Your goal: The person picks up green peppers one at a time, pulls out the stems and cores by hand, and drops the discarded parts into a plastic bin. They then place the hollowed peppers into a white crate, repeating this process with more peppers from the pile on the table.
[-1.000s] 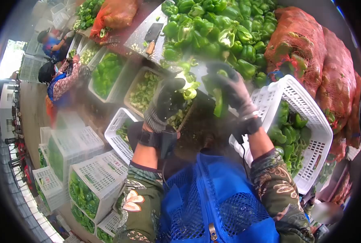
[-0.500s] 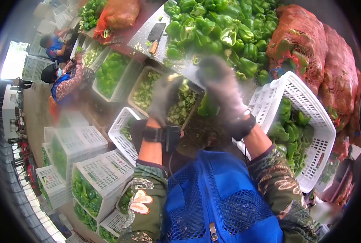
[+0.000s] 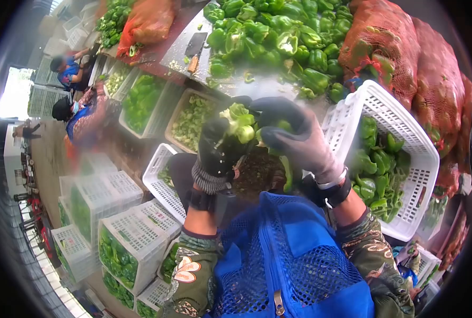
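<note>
In the head view, both gloved hands meet in front of the chest over one green pepper (image 3: 242, 123). The left hand (image 3: 218, 147), in a dark glove, has its fingers curled around the pale, opened end of the pepper, gripping it from the left. The right hand (image 3: 295, 139), in a grey glove, closes over the pepper's other side, its fingers wrapped down on top of it. The pepper sits between the two palms, just in front of the metal table (image 3: 257, 85), where a heap of whole peppers (image 3: 270, 37) lies. A cleaver (image 3: 195, 49) rests on the table's left part. Beside the right wrist stands a white basket (image 3: 405, 140) holding peppers. Under the table's edge is a tray of cut scraps (image 3: 189, 117). Red mesh sacks (image 3: 437, 79) are stacked at the right.
</note>
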